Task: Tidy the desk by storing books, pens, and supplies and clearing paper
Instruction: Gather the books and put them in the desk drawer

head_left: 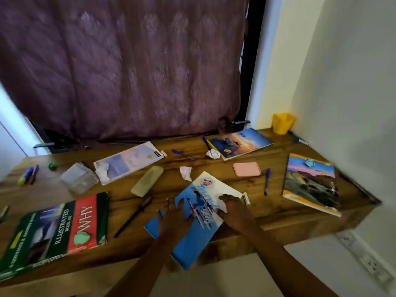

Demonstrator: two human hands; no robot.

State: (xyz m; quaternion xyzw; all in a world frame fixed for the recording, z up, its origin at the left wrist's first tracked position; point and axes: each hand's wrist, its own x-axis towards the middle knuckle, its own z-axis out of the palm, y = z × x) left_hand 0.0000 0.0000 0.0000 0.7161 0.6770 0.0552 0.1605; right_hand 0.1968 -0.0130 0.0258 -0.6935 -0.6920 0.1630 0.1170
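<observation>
We see a thin blue-and-white softcover notebook [188,243] at six o'clock on the wooden desk [214,166], with its near corner overhanging the front edge. Our left hand [173,217] presses on it, fingers spread flat. Our right hand [232,207] rests at its three o'clock edge; we cannot tell whether it grips.

The bare left forearm [139,266] and right forearm [278,254] reach up from the lower edge, converging forward. The left hand [173,217] lies palm down, fingers straight and spread, flat on the blue and white softcover book [192,239]. The right hand [231,207] sits just beside it, knuckles raised, fingers bent with tips on the same cover; whether it grips is unclear through blur
</observation>
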